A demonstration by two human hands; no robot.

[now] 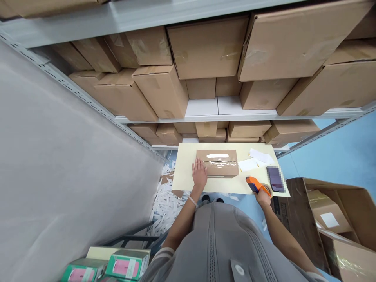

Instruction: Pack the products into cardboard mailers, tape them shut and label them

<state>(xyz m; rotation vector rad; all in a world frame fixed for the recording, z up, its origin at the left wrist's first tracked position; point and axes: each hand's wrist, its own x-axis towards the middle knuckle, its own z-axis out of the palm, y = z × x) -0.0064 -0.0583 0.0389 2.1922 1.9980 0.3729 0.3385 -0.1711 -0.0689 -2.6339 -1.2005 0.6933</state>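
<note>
Left hand (200, 174) flat on taped box (222, 170) (white label (217, 155), unreadable).

Brown cartons (207, 51) crowd the shelves (202, 118) ahead; white paper strips (167, 203) litter the floor (249, 213) by the wall (58, 156). At right a large open carton (299, 211) holds smaller boxes (323, 205), and green-and-pink packages (127, 266) sit lower left. A pixelated dark object (275, 180), probably a phone, lies on the surface (185, 176)

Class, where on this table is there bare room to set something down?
Free: left end of the table, beside the box and left hand; a narrow strip between box and near edge. Crowded: right end, with papers, phone, tape gun.
</note>
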